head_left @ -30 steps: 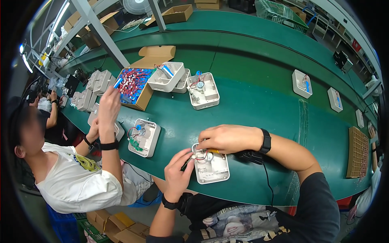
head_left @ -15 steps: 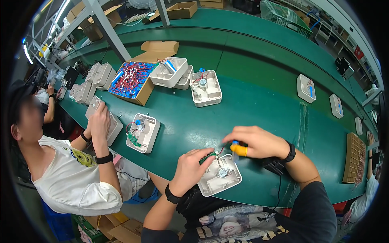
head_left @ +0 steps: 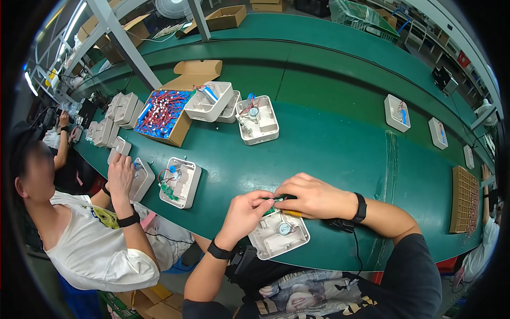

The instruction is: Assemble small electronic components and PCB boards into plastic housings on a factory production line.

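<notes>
My left hand [head_left: 248, 211] pinches a small green circuit board [head_left: 271, 209] at the upper edge of an open white plastic housing [head_left: 265, 242]. A round silver speaker-like part [head_left: 285, 228] sits inside that housing, and thin wires run near it. My right hand [head_left: 314, 198] is closed at the board, its fingertips almost meeting the left ones. Something dark shows between its fingers, too covered to name. Below them is a yellow-orange piece [head_left: 291, 213], mostly hidden; I cannot tell whether it is a finger cover or a held object.
Another open housing [head_left: 181, 183] with a green board lies to my left, beside a co-worker's hand [head_left: 121, 178]. Farther back are a carton [head_left: 178, 137] of blue batteries with red wires, stacked housings [head_left: 210, 101] and a single one [head_left: 259, 125]. A brown gridded tray [head_left: 463, 202] stands far right.
My right hand has moved left and down to meet my left hand at the circuit board. The co-worker's hand has shifted, uncovering the inside of a housing. The whole view has moved slightly.
</notes>
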### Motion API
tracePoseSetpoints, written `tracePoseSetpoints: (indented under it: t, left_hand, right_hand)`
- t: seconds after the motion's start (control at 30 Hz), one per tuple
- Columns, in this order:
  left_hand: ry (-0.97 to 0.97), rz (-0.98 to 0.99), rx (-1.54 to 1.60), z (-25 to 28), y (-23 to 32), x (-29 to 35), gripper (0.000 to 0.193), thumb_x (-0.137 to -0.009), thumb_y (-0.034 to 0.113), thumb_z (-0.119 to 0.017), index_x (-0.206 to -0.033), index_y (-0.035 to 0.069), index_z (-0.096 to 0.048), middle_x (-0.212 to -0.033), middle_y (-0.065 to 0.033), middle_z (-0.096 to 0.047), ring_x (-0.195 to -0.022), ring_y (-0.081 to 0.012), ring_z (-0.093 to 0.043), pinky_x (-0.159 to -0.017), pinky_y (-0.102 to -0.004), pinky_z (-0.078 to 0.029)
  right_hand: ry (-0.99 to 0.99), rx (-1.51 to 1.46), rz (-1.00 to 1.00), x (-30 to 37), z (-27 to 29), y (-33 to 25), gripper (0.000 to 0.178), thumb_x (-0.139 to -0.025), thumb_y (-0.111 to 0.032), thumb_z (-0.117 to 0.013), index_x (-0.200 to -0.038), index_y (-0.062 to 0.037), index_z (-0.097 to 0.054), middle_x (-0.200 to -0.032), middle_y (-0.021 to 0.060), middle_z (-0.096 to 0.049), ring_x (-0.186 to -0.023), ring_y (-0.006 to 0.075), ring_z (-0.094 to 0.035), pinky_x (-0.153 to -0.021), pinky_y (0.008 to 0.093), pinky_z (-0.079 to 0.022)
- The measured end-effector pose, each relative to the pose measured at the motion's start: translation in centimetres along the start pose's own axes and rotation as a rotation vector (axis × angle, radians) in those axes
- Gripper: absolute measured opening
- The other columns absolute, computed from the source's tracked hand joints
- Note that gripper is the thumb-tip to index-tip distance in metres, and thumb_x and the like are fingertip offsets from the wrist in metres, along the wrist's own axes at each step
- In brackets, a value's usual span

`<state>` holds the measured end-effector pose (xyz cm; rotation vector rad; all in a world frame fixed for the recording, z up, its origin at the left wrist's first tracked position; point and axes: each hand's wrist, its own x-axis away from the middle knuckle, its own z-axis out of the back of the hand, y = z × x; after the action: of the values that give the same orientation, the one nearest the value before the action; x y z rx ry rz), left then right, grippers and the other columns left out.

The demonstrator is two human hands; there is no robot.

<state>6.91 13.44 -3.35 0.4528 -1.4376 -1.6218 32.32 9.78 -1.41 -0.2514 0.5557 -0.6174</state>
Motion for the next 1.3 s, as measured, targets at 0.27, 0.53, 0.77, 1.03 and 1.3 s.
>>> tracePoseSetpoints:
  t: [0.27, 0.53, 0.77, 1.03, 1.3]
  left_hand:
    - [0.472, -0.379, -0.760, 0.3, 1.8, 5.3, 0.058, -0.091, 0.036, -0.086, -0.133, -0.001, -0.069, -0.093, -0.0146, -0.078, -0.074, -0.0272, -0.075, -0.069, -0.0386, -0.060]
    - [0.315, -0.116, -0.781, -2.6, 0.0, 6.9, 0.078, -0.083, 0.044, -0.083, -0.138, -0.007, -0.062, -0.095, -0.0189, -0.073, -0.084, -0.0362, -0.077, -0.071, -0.0441, -0.063]
    - [0.230, -0.120, -0.808, -1.8, 0.6, 5.1, 0.069, -0.087, 0.034, -0.081, -0.140, -0.007, -0.062, -0.097, -0.0202, -0.073, -0.087, -0.0361, -0.076, -0.074, -0.0464, -0.063]
    - [0.308, -0.318, -0.578, -1.2, 0.0, 3.7, 0.046, -0.087, 0.019, -0.088, -0.126, 0.000, -0.074, -0.110, -0.0179, -0.077, -0.093, -0.0344, -0.076, -0.082, -0.0421, -0.062]
    - [0.290, -0.421, -0.481, -1.5, 0.0, 3.3, 0.040, -0.086, 0.014, -0.090, -0.121, 0.002, -0.075, -0.111, -0.0150, -0.080, -0.095, -0.0321, -0.077, -0.082, -0.0401, -0.062]
  right_hand:
    - [-0.005, -0.118, -0.127, 0.5, -0.2, 0.9, 0.017, -0.089, -0.009, -0.080, -0.105, -0.0038, -0.076, -0.119, 0.0118, -0.071, -0.102, 0.0309, -0.074, -0.087, 0.0417, -0.063]
    - [0.053, -0.018, -0.150, 0.5, 0.6, 0.6, 0.020, -0.087, -0.006, -0.082, -0.105, -0.0007, -0.076, -0.120, 0.0119, -0.073, -0.099, 0.0287, -0.076, -0.080, 0.0391, -0.066]
    - [0.234, 0.187, -0.034, 0.7, -0.5, 0.5, 0.024, -0.086, -0.005, -0.083, -0.108, -0.0001, -0.074, -0.123, 0.0119, -0.074, -0.100, 0.0274, -0.076, -0.079, 0.0378, -0.065]
    - [0.045, -0.049, -0.152, 0.2, 0.0, 0.2, 0.025, -0.088, -0.010, -0.080, -0.111, -0.0029, -0.074, -0.127, 0.0099, -0.072, -0.113, 0.0280, -0.069, -0.098, 0.0419, -0.054]
    - [-0.056, 0.072, -0.091, 0.2, -0.4, -0.3, 0.022, -0.091, -0.016, -0.076, -0.110, -0.0045, -0.075, -0.124, 0.0087, -0.068, -0.116, 0.0247, -0.064, -0.107, 0.0419, -0.046]
